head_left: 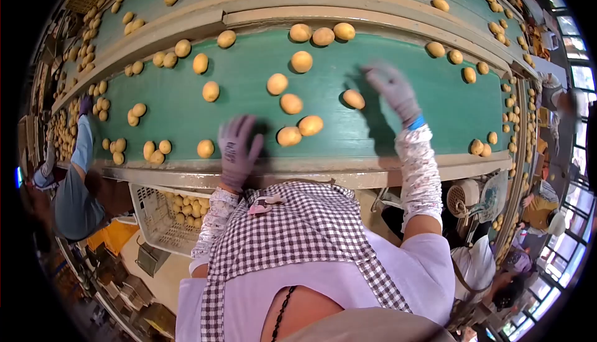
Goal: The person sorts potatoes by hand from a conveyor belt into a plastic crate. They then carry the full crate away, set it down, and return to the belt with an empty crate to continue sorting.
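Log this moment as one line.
left hand: open, flat over green belt | right hand: open, blurred, beside potato | crate: holds potatoes, under belt edge

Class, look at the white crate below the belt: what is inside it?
Yellow potatoes lie in the white crate. Its right end is hidden behind the person's left sleeve.

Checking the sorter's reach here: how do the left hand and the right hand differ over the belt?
The left hand sits by the near edge of the belt; the right hand stretches farther across. The left hand has bare belt around it; the right hand is beside a potato. Both wear grey gloves, fingers spread.
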